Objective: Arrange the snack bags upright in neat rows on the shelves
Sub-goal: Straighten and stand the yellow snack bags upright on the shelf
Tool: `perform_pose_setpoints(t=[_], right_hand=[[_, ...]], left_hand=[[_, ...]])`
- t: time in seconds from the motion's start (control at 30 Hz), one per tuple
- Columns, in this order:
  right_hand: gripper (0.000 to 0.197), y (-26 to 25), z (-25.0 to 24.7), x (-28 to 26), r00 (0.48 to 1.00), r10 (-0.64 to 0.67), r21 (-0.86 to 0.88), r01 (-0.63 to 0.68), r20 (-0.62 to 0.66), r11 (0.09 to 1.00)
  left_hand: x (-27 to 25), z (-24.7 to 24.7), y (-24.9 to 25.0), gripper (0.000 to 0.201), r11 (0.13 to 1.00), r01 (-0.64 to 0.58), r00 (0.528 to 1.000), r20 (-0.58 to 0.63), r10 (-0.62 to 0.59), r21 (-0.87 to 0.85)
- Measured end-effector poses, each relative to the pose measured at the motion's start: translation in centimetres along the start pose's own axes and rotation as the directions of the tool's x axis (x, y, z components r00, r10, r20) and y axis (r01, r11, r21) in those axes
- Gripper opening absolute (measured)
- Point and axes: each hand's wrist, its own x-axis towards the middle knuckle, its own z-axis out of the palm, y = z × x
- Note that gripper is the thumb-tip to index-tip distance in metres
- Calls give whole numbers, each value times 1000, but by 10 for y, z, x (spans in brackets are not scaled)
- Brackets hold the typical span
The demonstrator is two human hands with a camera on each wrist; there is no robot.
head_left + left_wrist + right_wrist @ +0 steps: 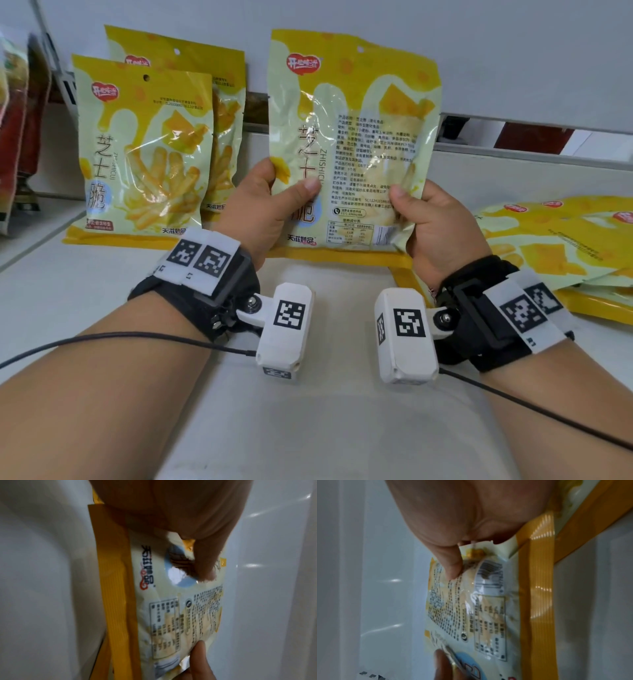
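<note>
Both hands hold one yellow snack bag [352,137] upright at frame centre, bottom seam just above the white shelf [308,428]. The left hand [263,209] and right hand [438,222] each pinch a lower corner, thumb on the printed back, fingers curled behind; this two-point hold likely keeps the limp pouch vertical for placement. Two standing bags [144,147] form a row at upper left. Flat bags [555,246] lie at right. The film is glossy, crinkled, with a ribbed seal band
</note>
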Motion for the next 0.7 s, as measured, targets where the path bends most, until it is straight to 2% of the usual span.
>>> perform_pose_setpoints(t=[0.1, 0.27, 0.37, 0.43, 0.53, 0.63, 0.7], right_hand=[[16, 0, -1, 1, 1000, 9, 10, -9, -1, 1000], [16, -3, -1, 0, 996, -80, 56, 82, -40, 995], [16, -4, -2, 0, 995, -83, 38, 86, -62, 996], [15, -5, -1, -1, 996, -80, 24, 81, -46, 996], [15, -8, 2, -3, 990, -143, 43, 142, 20, 989], [22, -14, 4, -4, 976, -214, 136, 206, 46, 969], [29, -16, 3, -4, 975, -216, 165, 204, 55, 965]], left_hand=[[2, -1, 0, 13, 991, -1, 1000, -5, 0, -134], [0, -2, 2, 21, 997, -6, 1000, 23, 8, -79], [-1, 2, 7, 27, 992, -39, 997, 59, 46, -118], [-2, 5, 10, 25, 980, -67, 995, 58, 79, -188], [-4, 6, 14, 16, 953, -94, 993, 37, 109, -288], [-3, 5, 14, 19, 947, -79, 996, 4, 84, -310], [-2, 4, 14, 17, 952, -77, 997, -1, 80, -298]])
